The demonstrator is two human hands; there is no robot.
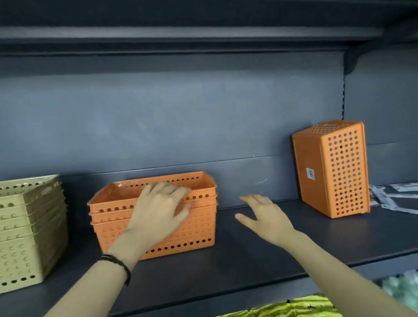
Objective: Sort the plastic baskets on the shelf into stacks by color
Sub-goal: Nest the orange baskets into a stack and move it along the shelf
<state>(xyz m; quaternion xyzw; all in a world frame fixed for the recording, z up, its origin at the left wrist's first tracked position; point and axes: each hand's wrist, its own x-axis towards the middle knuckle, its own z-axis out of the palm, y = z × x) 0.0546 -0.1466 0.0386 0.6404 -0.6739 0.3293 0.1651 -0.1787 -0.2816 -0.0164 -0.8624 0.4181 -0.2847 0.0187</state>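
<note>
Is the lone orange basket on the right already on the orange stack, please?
No, the lone orange basket stands on end on the shelf, apart from the orange stack.

Dim, even light on the dark shelf [271,248]; soft focus throughout (edges bowed, lower right corner smeared).

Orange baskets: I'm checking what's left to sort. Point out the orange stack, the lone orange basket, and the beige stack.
orange stack [183,232], head view, front wall.
lone orange basket [343,171], head view, perforated side.
beige stack [9,259], head view, front wall.

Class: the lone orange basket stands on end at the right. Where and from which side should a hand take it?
Grip the orange basket across its top end, coming from above with the right hand. It stands tall and narrow, open space above, nothing nested in it.
</note>
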